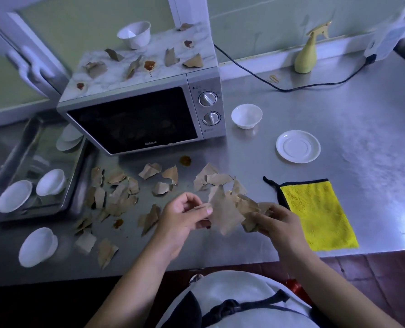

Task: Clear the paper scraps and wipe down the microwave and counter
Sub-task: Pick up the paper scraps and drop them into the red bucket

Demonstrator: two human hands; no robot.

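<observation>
The steel counter [338,110] carries a microwave [137,114] toward its back left. Torn brown paper scraps [116,192] litter the surface in front of the microwave, with brown sauce stains [185,160] among them. Left of the microwave sits a metal tray [75,178], and a big white bowl [38,247] lies front-left of it. Just right of the microwave stands a small white bowl [246,116], with a saucer [298,146] farther right. A yellow cloth [315,214] lies flat to the front-right. A spray bottle [306,55] stands to the back-right, and a black cable [291,87] trails rightward from behind the microwave.

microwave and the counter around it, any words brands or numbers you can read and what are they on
"Galanz": on the bottom edge of the microwave door.
Markings round its two dials: too small to read.
Label on the white box at top right: blurred, unreadable.
</observation>
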